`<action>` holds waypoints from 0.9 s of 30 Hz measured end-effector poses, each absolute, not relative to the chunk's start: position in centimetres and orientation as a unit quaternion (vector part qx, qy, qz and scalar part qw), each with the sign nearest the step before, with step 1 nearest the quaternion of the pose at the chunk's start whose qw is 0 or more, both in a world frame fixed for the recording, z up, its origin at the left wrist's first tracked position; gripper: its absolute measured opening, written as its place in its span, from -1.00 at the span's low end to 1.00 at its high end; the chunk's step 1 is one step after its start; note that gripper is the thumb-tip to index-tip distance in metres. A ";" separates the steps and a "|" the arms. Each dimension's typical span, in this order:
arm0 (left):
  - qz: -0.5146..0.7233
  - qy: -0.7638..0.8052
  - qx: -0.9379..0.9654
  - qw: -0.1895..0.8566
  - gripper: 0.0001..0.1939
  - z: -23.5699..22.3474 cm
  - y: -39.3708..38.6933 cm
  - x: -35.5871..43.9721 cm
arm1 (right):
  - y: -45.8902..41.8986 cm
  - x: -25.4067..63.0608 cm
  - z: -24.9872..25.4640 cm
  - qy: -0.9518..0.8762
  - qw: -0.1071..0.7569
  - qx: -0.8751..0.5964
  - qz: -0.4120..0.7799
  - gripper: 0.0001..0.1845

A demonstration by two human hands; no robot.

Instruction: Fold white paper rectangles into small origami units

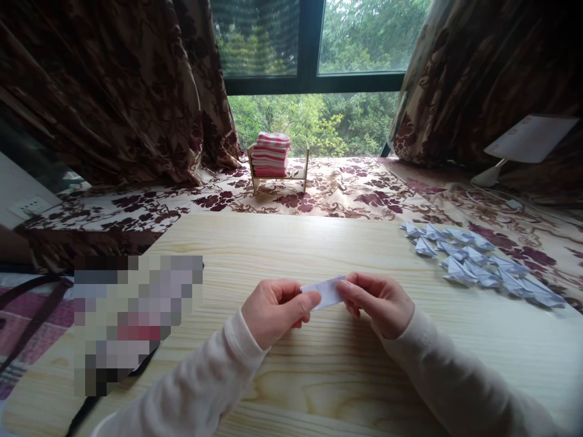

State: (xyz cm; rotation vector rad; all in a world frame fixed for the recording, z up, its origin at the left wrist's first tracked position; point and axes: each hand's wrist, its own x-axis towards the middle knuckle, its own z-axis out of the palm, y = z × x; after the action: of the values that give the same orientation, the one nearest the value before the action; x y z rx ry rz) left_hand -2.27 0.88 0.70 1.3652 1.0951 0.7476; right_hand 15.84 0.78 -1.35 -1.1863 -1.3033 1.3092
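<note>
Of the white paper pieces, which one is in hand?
The flat strip pinched between the left hand and right hand; the others are pointed folded shapes clustered at the right of the table.

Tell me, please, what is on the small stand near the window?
On the stand sits a stack of folded red-and-white cloths, with a small thing to its right, too unclear to name. The surface under the stack is covered and cannot be seen.

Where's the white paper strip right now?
In the head view, the white paper strip is just right of centre, pinched between the left hand and right hand, over the wooden table.
</note>
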 end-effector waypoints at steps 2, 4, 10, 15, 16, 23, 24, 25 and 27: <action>0.300 0.474 0.594 0.577 -0.71 0.7 0.7 -2.2 | 0.8 15.8 -1.4 -0.530 0.455 -0.478 0.532 -0.60; 0.292 0.478 0.602 0.569 -0.73 0.6 0.6 -2.1 | 0.7 15.7 -1.4 -0.529 0.449 -0.477 0.539 -0.60; 0.290 0.477 0.630 0.539 -0.72 0.4 0.4 -2.1 | 0.6 15.5 -1.9 -0.575 0.418 -0.460 0.532 -0.58; 0.291 0.480 0.657 0.503 -0.73 0.5 0.2 -2.2 | 0.9 15.8 -2.4 -0.633 0.416 -0.447 0.476 -0.59; 0.295 0.475 0.655 0.508 -0.74 0.6 0.2 -2.3 | 1.0 15.9 -2.4 -0.633 0.418 -0.451 0.471 -0.59; 0.360 0.458 0.463 0.667 -0.69 0.6 1.7 -2.9 | 0.9 16.3 -0.9 -0.663 0.479 -0.419 0.395 -0.72; 0.334 0.450 0.438 0.703 -0.62 0.6 1.8 -2.9 | 0.8 16.3 -0.7 -0.686 0.492 -0.386 0.372 -0.81; 0.295 0.434 0.425 0.737 -0.55 0.5 1.8 -2.8 | 0.8 16.2 -0.6 -0.714 0.498 -0.349 0.347 -0.88; 0.234 0.392 0.419 0.785 -0.50 0.3 1.6 -2.5 | 0.7 16.1 -0.4 -0.764 0.490 -0.287 0.306 -0.81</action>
State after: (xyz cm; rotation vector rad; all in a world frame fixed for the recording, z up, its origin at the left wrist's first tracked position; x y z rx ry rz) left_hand -2.52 1.60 0.34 0.9046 0.8456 0.5051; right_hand 16.05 0.72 -0.42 -0.6972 -1.8565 0.7428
